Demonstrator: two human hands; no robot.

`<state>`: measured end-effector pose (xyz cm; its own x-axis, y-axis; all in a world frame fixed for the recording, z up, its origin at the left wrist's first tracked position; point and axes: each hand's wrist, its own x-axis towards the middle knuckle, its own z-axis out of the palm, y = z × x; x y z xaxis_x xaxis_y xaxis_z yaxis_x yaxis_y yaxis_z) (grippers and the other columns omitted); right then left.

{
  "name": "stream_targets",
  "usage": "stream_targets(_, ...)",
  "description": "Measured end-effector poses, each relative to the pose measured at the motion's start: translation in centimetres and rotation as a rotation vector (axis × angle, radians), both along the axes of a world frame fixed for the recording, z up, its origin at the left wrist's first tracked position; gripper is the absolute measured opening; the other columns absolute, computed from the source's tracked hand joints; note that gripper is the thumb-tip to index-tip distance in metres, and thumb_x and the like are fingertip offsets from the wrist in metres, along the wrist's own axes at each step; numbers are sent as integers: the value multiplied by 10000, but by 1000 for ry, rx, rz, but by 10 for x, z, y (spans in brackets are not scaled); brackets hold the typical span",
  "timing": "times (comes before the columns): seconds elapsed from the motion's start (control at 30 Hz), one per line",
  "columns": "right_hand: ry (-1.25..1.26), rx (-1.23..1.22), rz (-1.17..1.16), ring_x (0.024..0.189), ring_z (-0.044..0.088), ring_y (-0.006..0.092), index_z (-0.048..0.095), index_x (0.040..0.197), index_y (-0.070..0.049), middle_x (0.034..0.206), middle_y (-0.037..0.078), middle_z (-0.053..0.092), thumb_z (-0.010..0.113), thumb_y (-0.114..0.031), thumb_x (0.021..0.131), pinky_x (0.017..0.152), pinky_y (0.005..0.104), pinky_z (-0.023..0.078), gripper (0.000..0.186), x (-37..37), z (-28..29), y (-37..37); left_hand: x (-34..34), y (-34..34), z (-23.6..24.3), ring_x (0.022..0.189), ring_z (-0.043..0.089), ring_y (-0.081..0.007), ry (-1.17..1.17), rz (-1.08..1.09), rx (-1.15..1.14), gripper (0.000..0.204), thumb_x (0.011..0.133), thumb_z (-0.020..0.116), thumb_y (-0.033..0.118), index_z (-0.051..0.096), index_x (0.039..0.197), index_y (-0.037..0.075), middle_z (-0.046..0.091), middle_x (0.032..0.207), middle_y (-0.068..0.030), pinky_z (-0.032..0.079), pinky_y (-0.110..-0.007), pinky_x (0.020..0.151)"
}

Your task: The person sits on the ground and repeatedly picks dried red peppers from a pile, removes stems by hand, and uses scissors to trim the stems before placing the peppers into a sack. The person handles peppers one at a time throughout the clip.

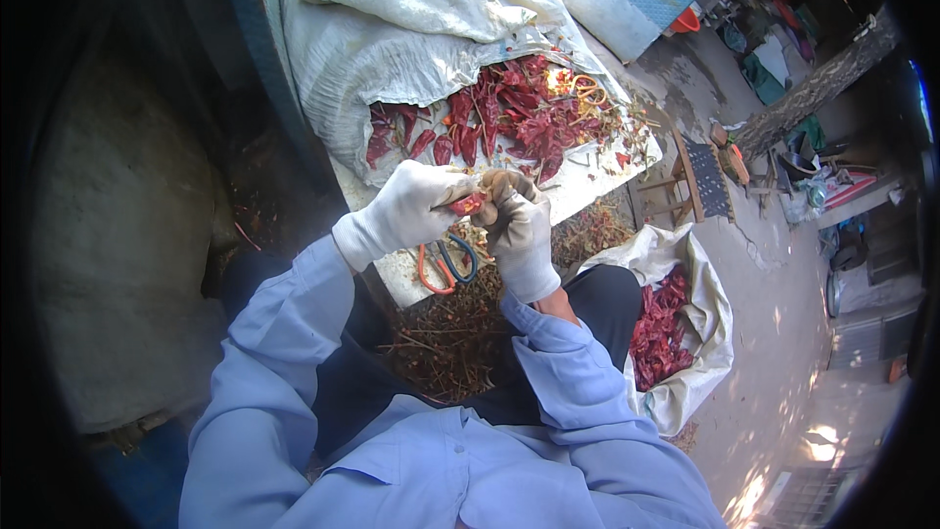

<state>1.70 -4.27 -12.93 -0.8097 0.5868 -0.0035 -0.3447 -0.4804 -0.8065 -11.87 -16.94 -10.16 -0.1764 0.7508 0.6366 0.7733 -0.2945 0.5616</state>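
Note:
My left hand (421,201), in a white knit glove, is closed on a dried red chili pepper (466,204). Against the pepper's right end press the curled fingers of my right hand (517,227), whose glove is stained brown at the fingertips. Both hands meet over the near edge of a white board (578,191). Scissors with one orange and one dark blue handle loop (452,264) lie just below my hands; their blades are hidden. Beyond, a heap of dried red chilies (519,113) spills from a white woven sack (392,39).
Scissors with orange-yellow handles (587,90) lie on the heap. At my right knee stands an open white sack (710,333) holding red chili pieces (661,333). Stems and scraps (441,343) cover the ground between my legs. A wooden chair (700,176) and a tree trunk (818,88) stand farther right.

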Motion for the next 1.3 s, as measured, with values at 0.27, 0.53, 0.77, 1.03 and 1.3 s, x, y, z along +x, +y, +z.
stream_targets(0.27,-228,87,-42,733,689,143,704,1088,17,912,66,719,736,-125,980,678,258,578,181,-5,-6,3,-13,-4,11,812,735,-349,59,153,49,334,752,796,35,736,1081,27,730,914,-167,581,-371,702)
stream_targets(0.53,-241,368,55,737,694,144,720,1088,44,869,71,723,693,-243,1013,704,282,564,298,-2,8,13,-15,-11,11,741,707,-299,323,248,-170,397,768,814,113,727,1154,86,680,902,-81,565,-394,645)
stream_targets(0.77,-326,435,68,685,685,134,717,1090,55,829,72,736,730,-189,968,678,273,555,273,1,10,14,-11,-10,4,767,709,-296,220,161,-223,369,857,793,135,724,1215,72,679,928,-111,562,-379,666)
stream_targets(1.03,-307,440,81,686,679,128,730,1046,44,843,61,739,736,-181,953,670,271,549,244,5,4,16,-6,-5,0,673,672,-121,-407,110,-344,179,931,778,85,726,1035,-50,714,746,-64,521,-291,637)
stream_targets(1.3,-954,1479,302,936,733,361,772,1048,-82,1017,174,750,718,-334,911,845,467,580,292,20,-42,-18,-15,-4,-3,644,664,-146,-212,306,-221,264,896,826,187,708,935,-46,688,743,-210,504,-355,626)
